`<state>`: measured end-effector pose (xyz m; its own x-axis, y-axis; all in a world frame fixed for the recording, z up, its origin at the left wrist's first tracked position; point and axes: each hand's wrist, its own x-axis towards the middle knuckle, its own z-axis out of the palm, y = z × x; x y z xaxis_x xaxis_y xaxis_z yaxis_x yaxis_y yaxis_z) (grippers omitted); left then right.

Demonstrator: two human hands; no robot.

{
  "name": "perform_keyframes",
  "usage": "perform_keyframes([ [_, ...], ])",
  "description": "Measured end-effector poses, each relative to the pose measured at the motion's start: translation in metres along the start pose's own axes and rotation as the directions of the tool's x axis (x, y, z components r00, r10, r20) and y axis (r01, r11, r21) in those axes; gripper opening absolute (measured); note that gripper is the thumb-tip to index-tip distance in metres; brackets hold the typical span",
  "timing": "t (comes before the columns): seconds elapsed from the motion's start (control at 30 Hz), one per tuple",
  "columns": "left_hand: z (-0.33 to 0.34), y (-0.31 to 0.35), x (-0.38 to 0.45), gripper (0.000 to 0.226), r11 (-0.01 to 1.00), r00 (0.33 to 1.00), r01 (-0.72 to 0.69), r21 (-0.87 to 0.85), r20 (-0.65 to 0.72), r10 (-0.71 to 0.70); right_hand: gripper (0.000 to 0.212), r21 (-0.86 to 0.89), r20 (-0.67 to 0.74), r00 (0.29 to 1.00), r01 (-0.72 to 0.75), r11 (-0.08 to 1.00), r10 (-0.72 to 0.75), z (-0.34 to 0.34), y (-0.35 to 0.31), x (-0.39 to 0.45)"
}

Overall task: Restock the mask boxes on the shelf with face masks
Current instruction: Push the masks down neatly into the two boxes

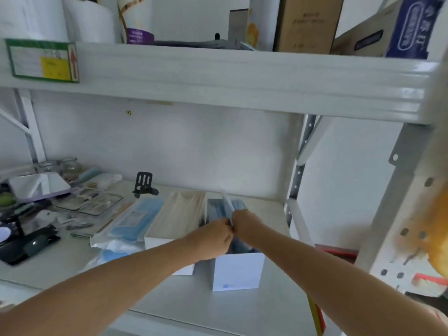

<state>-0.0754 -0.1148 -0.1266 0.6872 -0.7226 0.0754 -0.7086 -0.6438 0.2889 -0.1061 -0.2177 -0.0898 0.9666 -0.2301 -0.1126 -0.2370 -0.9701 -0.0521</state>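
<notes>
The fingers of the left hand (213, 235) and right hand (244, 223) meet over the right-hand box (237, 270), pinched together on a thin pale face mask (228, 204) that stands on edge and slants up and away from them. The fingertips are blurred, so the exact grip is hard to make out. Under the hands the box holds dark blue masks, mostly hidden by the wrists. Just left of it stands a second box (174, 219) filled with cream-coloured masks, its front corner covered by the left forearm. Further left lies a bag of blue masks (135, 219). All sit on the white shelf (271, 304).
</notes>
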Motion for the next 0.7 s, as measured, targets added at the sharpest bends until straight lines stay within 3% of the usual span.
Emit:
perform_keyframes([
  [0.1,-0.007,0.005,0.001,0.034,0.996,0.999,0.037,0.075,-0.011,-0.037,0.04,0.099,0.304,0.949,-0.122,0.988,0.086,0.007,-0.007,-0.018],
  [0.13,-0.012,0.004,0.002,0.034,0.996,0.997,0.065,0.058,-0.051,-0.062,0.044,0.157,0.327,0.94,-0.159,0.975,0.1,0.0,-0.001,-0.014],
  [0.2,-0.021,-0.001,0.005,0.033,0.994,0.985,0.082,0.07,-0.157,-0.071,0.046,0.269,0.203,0.965,-0.22,0.938,0.168,-0.015,0.008,-0.007],
  [0.27,-0.026,-0.004,0.007,0.034,0.989,0.973,0.118,0.087,-0.207,-0.098,0.036,0.248,-0.043,0.992,-0.108,0.963,0.122,-0.018,0.011,-0.002],
  [0.3,-0.025,-0.002,0.006,0.034,0.991,0.98,0.116,0.065,-0.17,-0.104,0.029,0.222,-0.071,0.993,-0.076,0.972,0.094,-0.014,0.011,-0.002],
  [0.4,-0.01,0.017,-0.007,0.039,0.995,0.999,0.013,0.098,-0.044,-0.009,0.019,0.133,0.1,0.988,-0.128,0.983,0.115,0.007,0.013,-0.009],
  [0.47,0.005,0.025,-0.021,0.05,0.989,0.998,-0.055,0.135,0.011,0.054,0.017,0.051,0.107,0.986,-0.135,0.99,0.129,0.012,0.015,-0.011],
  [0.53,0.019,0.024,-0.028,0.068,0.942,0.992,-0.122,0.313,0.039,0.116,0.015,0.155,0.063,0.989,-0.143,0.977,0.135,0.004,0.021,-0.004],
  [0.63,0.018,0.003,-0.024,0.065,0.817,0.972,-0.234,0.527,0.115,0.204,0.026,0.287,-0.105,0.974,-0.161,0.944,0.198,-0.015,0.034,0.009],
  [0.7,0.009,-0.013,-0.023,0.063,0.765,0.947,-0.315,0.561,0.138,0.289,0.038,0.302,-0.054,0.967,-0.221,0.927,0.249,-0.016,0.04,0.006],
])
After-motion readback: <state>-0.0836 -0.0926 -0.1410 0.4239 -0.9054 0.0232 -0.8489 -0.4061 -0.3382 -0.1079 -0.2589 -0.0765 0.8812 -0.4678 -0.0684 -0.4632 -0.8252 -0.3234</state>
